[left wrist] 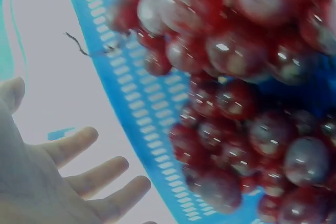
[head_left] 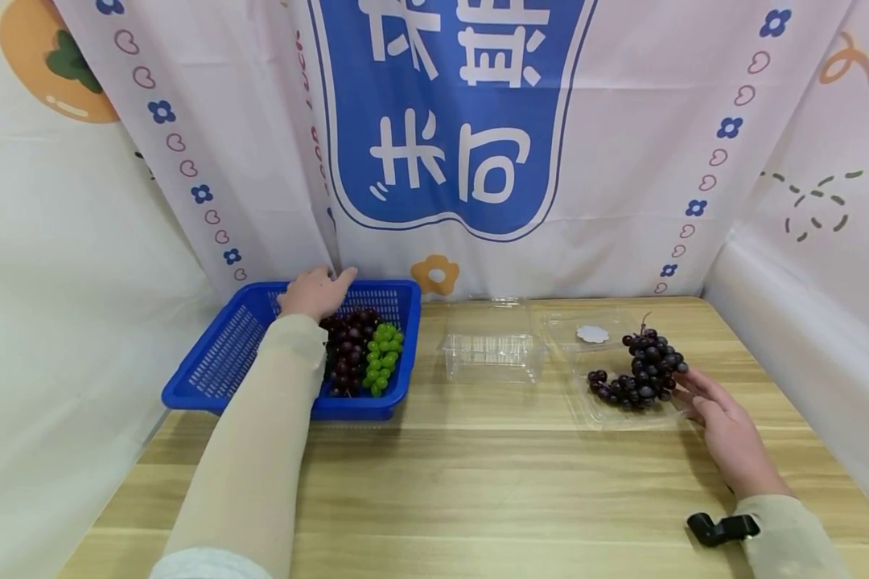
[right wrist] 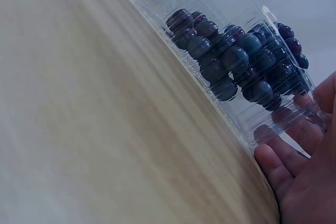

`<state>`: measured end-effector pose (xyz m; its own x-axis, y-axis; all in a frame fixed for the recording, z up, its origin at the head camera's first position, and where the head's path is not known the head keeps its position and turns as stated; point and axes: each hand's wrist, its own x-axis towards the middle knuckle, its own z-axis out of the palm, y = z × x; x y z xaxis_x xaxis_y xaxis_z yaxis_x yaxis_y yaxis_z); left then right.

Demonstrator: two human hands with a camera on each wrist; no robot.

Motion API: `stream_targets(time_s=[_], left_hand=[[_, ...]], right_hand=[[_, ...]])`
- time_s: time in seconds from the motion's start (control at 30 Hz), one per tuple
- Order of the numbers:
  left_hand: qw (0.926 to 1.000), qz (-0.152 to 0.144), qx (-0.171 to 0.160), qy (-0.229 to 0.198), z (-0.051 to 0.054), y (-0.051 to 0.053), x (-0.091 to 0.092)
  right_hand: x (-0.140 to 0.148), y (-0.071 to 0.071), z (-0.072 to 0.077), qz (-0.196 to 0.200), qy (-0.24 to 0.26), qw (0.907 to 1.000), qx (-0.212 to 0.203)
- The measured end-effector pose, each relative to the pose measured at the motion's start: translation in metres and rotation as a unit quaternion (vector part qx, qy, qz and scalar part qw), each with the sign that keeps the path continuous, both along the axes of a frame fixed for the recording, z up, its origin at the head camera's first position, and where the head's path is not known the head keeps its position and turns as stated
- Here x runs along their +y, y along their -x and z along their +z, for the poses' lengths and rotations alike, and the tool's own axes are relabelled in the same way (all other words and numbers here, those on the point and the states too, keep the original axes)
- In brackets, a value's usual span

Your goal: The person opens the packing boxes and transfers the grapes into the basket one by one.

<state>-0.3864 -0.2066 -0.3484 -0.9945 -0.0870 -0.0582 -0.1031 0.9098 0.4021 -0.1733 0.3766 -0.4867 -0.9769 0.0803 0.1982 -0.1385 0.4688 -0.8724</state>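
Note:
In the head view my left hand (head_left: 315, 294) is over the back of a blue plastic basket (head_left: 201, 396), fingers spread and nothing held. Red-purple grapes (head_left: 349, 354) and a green grape bunch (head_left: 384, 359) lie in the basket; the left wrist view shows the red grapes (left wrist: 226, 140) beside the hand's straight fingers. My right hand (head_left: 731, 434) is at the right end of an open clear plastic box (head_left: 590, 414) containing a dark grape bunch (head_left: 648, 366). In the right wrist view its relaxed fingers touch the box end (right wrist: 286, 121), near the grapes.
A second open clear plastic box (head_left: 494, 362) stands between the basket and the grape box. A white label (head_left: 591, 334) is on the grape box's lid. Printed cloth (head_left: 623, 265) hangs behind and beside the wooden table (head_left: 471, 490).

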Motion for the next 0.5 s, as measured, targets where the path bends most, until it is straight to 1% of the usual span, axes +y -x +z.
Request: stream_targets(time_s=[0.23, 0.43, 0.5], left_hand=[[0.9984, -0.03, 0.044, 0.017, 0.009, -0.002, 0.026], [0.9929, -0.073, 0.08, 0.049, 0.019, -0.009, 0.057], [0.9911, -0.085, 0.087, 0.052, 0.022, -0.012, 0.069]], right_hand=[[0.0, 0.001, -0.001, 0.002, 0.001, 1.0, 0.001], [0.001, 0.001, -0.001, 0.001, 0.001, 1.0, 0.002], [0.001, 0.001, -0.001, 0.001, 0.001, 1.0, 0.002]])
